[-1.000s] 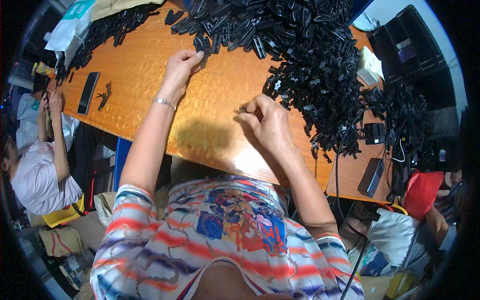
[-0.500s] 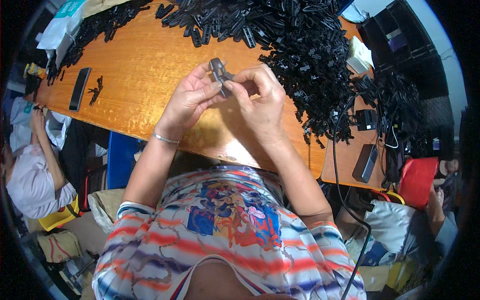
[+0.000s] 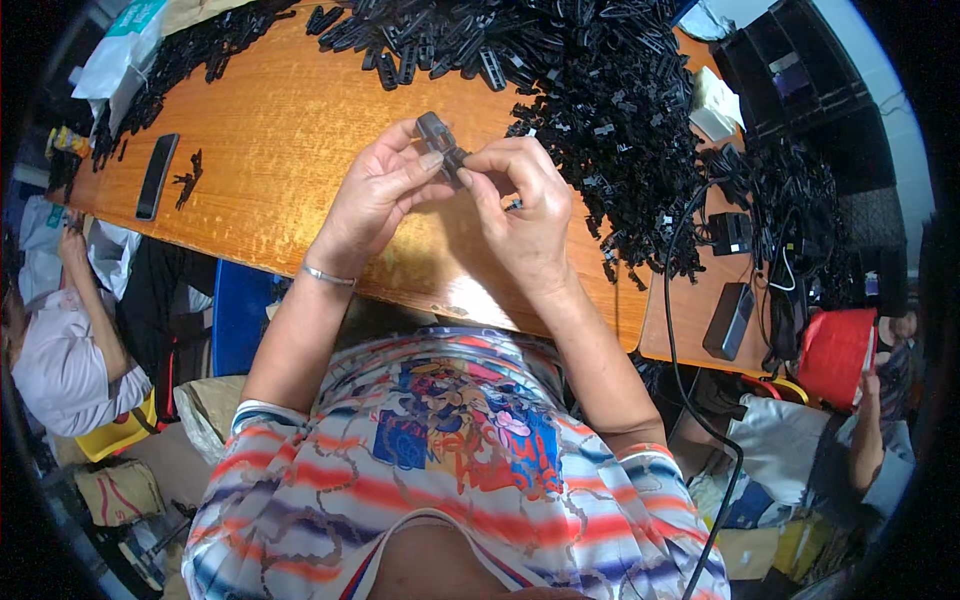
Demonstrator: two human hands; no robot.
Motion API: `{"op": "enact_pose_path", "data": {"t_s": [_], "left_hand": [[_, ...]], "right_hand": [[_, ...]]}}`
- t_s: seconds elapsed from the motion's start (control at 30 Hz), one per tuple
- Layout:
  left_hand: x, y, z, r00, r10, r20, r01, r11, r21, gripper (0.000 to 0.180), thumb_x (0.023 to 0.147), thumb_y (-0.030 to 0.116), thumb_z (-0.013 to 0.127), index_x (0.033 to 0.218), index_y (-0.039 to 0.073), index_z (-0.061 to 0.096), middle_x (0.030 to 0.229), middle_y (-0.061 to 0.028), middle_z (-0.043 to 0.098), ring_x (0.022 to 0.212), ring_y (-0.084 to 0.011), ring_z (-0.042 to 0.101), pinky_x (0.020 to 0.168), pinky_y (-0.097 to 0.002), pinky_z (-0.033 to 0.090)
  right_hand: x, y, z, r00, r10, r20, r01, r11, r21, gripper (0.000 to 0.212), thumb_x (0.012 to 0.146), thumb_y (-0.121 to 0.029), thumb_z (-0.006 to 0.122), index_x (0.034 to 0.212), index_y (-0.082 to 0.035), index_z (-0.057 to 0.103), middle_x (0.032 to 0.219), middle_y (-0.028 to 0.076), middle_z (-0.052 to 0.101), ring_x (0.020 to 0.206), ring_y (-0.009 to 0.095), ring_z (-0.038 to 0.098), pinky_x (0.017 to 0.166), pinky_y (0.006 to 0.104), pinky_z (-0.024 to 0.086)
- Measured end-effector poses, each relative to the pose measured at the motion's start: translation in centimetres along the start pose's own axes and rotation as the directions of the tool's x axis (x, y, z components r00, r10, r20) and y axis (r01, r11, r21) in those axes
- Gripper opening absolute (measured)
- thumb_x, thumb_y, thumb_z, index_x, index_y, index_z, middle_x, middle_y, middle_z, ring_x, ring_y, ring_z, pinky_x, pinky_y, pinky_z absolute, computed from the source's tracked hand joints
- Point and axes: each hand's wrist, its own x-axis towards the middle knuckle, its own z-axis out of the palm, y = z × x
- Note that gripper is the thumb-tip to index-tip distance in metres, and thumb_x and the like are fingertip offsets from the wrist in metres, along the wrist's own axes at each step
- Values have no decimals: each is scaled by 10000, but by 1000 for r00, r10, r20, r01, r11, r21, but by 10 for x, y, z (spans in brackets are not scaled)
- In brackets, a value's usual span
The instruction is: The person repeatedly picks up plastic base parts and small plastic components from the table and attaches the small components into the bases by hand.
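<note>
Above the table's near part, my left hand [image 3: 365,200] pinches a long black plastic piece [image 3: 434,130] with a slot or window in it, like those in the heap beyond. My right hand [image 3: 528,215] has thumb and forefinger closed on a small dark part [image 3: 455,160] at the lower end of that piece. The two parts touch, but whether they are joined is hidden by my fingertips. Farther off lies a heap of long slotted black plastic pieces [image 3: 425,50]. To the right spreads a heap of small black plastic parts [image 3: 610,150].
On the wooden table [image 3: 270,130], a phone [image 3: 157,177] lies left beside a few loose black bits [image 3: 188,180]. A black cable [image 3: 672,300] runs down on the right, near a dark box-shaped device [image 3: 729,320] and white tissues [image 3: 714,105]. Another person [image 3: 75,330] sits at the left.
Both hands stay nearly in place. The long piece has turned slightly in my left fingers, and my right fingertips have shifted a little at its lower end.
</note>
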Motion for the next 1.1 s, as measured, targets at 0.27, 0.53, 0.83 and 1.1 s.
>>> {"op": "enact_pose_path", "data": {"t_s": [0.27,0.53,0.83,1.1], "left_hand": [[-3,-7,2,998,64,-14,-62,988,142,367,1048,96,700,1388,37,574,1209,-58,728,1087,-132,727,930,-282,612],[-14,-11,15,990,121,-77,-94,953,287,321,1039,35,681,1336,-15,572,1191,-68,716,1084,-129,709,926,-269,600],[-61,-1,-8,950,162,-269,17,830,558,196,1023,5,689,1213,-17,643,1012,4,689,947,-59,660,803,-209,532],[-180,124,-88,987,-100,-123,125,5,992,260,1000,99,734,1233,-13,712,1162,-100,770,1033,-185,733,924,-298,554]], "right_hand": [[1,-3,6,999,38,0,-38,999,16,149,846,64,797,947,0,707,904,141,658,798,290,672,672,375,552],[-11,-1,11,960,267,88,-261,962,-75,220,814,34,833,977,3,688,927,140,653,733,245,672,667,358,563],[-49,10,58,901,315,297,-351,933,77,330,766,-86,914,1019,-64,703,848,110,674,742,284,704,675,379,573],[-26,39,5,873,356,333,-227,901,-369,281,820,-259,884,889,-40,722,867,189,724,807,388,719,718,490,564]]}}
